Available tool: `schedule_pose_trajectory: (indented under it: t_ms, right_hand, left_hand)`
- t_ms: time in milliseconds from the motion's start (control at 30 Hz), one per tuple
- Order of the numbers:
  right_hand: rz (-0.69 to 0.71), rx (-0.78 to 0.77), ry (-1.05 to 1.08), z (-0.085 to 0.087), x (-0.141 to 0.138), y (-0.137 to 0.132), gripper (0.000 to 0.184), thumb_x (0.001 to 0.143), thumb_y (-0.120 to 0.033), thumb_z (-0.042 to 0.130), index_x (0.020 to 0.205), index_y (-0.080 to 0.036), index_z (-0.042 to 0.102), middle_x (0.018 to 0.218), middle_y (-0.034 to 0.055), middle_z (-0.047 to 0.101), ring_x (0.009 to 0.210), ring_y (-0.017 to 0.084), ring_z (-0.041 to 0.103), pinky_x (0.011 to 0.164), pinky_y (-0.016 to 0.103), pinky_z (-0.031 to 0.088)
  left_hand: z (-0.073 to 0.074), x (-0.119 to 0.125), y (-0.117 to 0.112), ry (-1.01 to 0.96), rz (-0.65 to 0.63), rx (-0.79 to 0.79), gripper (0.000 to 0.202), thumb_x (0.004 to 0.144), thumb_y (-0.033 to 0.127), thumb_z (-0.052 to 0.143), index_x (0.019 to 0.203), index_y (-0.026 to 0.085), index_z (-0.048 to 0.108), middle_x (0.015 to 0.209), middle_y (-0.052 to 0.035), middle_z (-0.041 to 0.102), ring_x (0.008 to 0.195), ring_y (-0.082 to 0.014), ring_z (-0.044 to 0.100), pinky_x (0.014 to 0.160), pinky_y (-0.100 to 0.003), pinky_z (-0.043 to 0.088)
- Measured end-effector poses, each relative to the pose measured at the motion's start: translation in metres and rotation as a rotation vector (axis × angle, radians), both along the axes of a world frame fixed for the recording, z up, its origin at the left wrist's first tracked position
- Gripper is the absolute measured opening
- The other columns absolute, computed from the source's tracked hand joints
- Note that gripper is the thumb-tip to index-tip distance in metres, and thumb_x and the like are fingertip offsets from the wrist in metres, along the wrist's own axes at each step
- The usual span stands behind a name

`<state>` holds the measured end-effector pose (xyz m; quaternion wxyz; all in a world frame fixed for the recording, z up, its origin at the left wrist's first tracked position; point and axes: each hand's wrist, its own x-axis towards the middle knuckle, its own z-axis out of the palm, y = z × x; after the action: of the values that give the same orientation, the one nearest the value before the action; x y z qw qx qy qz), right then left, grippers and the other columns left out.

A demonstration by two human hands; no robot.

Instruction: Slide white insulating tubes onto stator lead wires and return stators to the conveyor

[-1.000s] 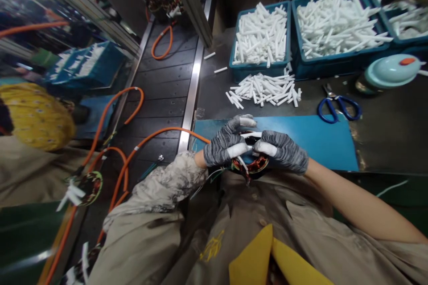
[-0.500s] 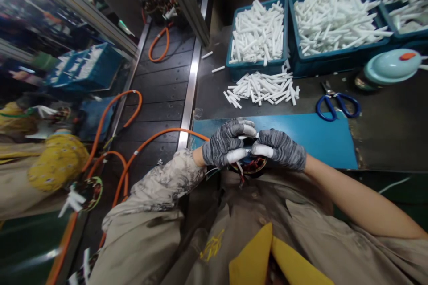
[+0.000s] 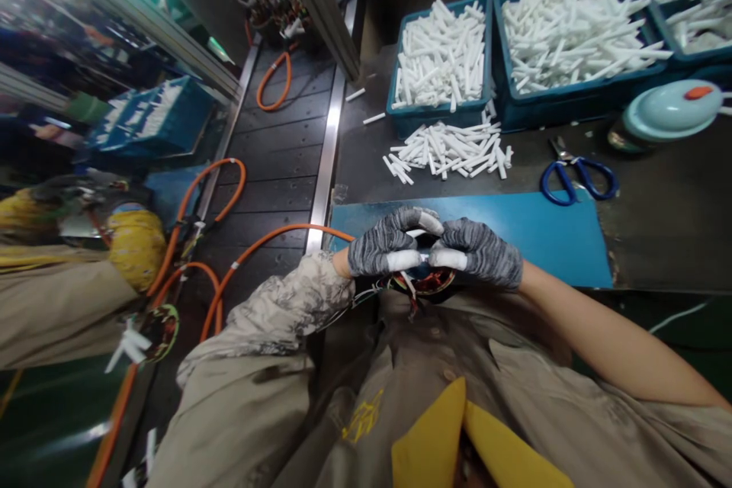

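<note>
A ring-shaped motor stator (image 3: 433, 282) with copper windings rests at the blue mat's near edge, against my body, mostly covered by my hands. My left hand (image 3: 393, 244), in a grey knit glove with white fingertips, curls over its left side, thumb and fingers closed. From the right, my right hand (image 3: 479, 253), gloved alike, meets it with the fingers bent and the thumb pressed in. Between the thumb tips shows a small white bit, too hidden to name. A white tube (image 3: 408, 284) slants down off the stator's left side, and thin wires trail left beneath my left wrist.
Blue bins (image 3: 440, 53) of white tubes stand at the back, with a loose tube pile (image 3: 449, 151) before them. Blue-handled scissors (image 3: 577, 174) and a light-blue-lidded container (image 3: 666, 113) lie right. Left runs a slatted conveyor (image 3: 268, 191) with an orange cable (image 3: 274, 232); a co-worker's yellow sleeve (image 3: 137, 244) is beyond.
My hands stay over the stator; the left fingers have shifted slightly and the thumb tips sit closer together. At far left, the co-worker's arms have moved a little.
</note>
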<state>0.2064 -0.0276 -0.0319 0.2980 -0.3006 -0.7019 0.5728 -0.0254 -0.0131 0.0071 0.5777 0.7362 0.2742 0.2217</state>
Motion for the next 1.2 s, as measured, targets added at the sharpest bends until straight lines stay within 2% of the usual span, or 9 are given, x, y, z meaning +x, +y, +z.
schedule_pose_trajectory:
  t_ms: [167,267,367,533,767,900,1000,1100,1200]
  right_hand:
    - [-0.01,0.131,-0.154,0.003,-0.005,0.0,0.039,0.094,-0.052,0.06,0.074,-0.019,0.07,0.07,0.0014,0.065,0.064,0.015,0.057,0.063,0.029,0.044]
    - [-0.026,0.26,-0.328,0.003,-0.012,-0.003,0.052,0.097,-0.058,0.053,0.066,-0.019,0.068,0.064,0.0046,0.063,0.061,0.017,0.054,0.065,0.033,0.039]
    - [-0.066,0.347,-0.441,0.003,-0.011,-0.009,0.05,0.098,-0.057,0.053,0.077,-0.018,0.075,0.075,0.0105,0.069,0.07,0.022,0.059,0.071,0.036,0.041]
    - [-0.063,0.156,-0.187,0.001,0.012,-0.014,0.03,0.097,-0.046,0.059,0.106,-0.02,0.071,0.094,0.0075,0.071,0.082,0.021,0.065,0.076,0.035,0.051]
    - [-0.105,0.059,0.064,-0.006,0.029,-0.015,0.015,0.095,-0.036,0.064,0.09,-0.023,0.059,0.089,0.0021,0.066,0.083,0.018,0.064,0.08,0.035,0.055]
    - [-0.1,0.035,0.01,-0.009,0.038,-0.036,0.013,0.094,-0.036,0.068,0.098,-0.024,0.064,0.09,0.0025,0.069,0.081,0.018,0.066,0.076,0.032,0.055]
    - [-0.003,0.283,-0.144,-0.016,0.029,-0.052,0.016,0.095,-0.037,0.064,0.093,-0.023,0.072,0.08,0.0033,0.07,0.073,0.017,0.063,0.07,0.032,0.049]
    - [-0.041,0.53,-0.342,-0.025,0.01,-0.052,0.029,0.096,-0.042,0.06,0.082,-0.023,0.075,0.071,0.0048,0.068,0.069,0.019,0.059,0.07,0.033,0.043]
    - [-0.087,0.51,-0.432,-0.029,0.0,-0.028,0.033,0.097,-0.047,0.058,0.086,-0.022,0.076,0.076,0.0072,0.069,0.073,0.022,0.06,0.073,0.035,0.042]
  left_hand:
    - [-0.004,-0.003,0.003,-0.01,-0.026,0.076,0.033,0.093,0.05,0.064,0.11,0.023,0.072,0.135,-0.0141,0.063,0.138,-0.0325,0.054,0.119,-0.055,0.044]
    - [-0.015,-0.008,0.008,0.057,-0.043,0.268,0.044,0.094,0.047,0.065,0.131,0.024,0.066,0.143,-0.0151,0.059,0.14,-0.0329,0.053,0.121,-0.055,0.042]
    - [-0.019,-0.015,0.01,0.24,-0.033,0.429,0.06,0.095,0.05,0.065,0.147,0.022,0.054,0.149,-0.0171,0.055,0.143,-0.0325,0.049,0.121,-0.055,0.041]
    - [-0.014,-0.01,-0.001,0.486,-0.109,0.714,0.047,0.094,0.049,0.065,0.13,0.018,0.068,0.155,-0.019,0.05,0.15,-0.0391,0.039,0.124,-0.062,0.031]
    - [-0.026,0.033,-0.001,0.409,-0.083,0.839,0.053,0.092,0.058,0.064,0.125,0.017,0.069,0.161,-0.0169,0.044,0.155,-0.039,0.031,0.126,-0.061,0.028]
    - [-0.024,0.001,0.01,0.213,-0.122,0.738,0.083,0.077,0.075,0.072,0.135,0.017,0.062,0.156,-0.0231,0.046,0.143,-0.0401,0.047,0.12,-0.056,0.039]
    - [-0.023,-0.039,0.005,0.201,-0.218,0.714,0.117,0.068,0.079,0.076,0.159,0.016,0.035,0.149,-0.0231,0.055,0.141,-0.0388,0.05,0.122,-0.052,0.037]
    - [-0.028,-0.059,-0.009,0.391,-0.148,0.846,0.103,0.079,0.068,0.075,0.161,0.023,0.032,0.148,-0.0163,0.059,0.147,-0.0368,0.045,0.129,-0.055,0.018]
    - [-0.039,-0.051,-0.022,0.509,0.114,0.974,0.092,0.085,0.06,0.073,0.16,0.026,0.032,0.142,-0.0119,0.064,0.141,-0.0353,0.053,0.13,-0.062,0.001]
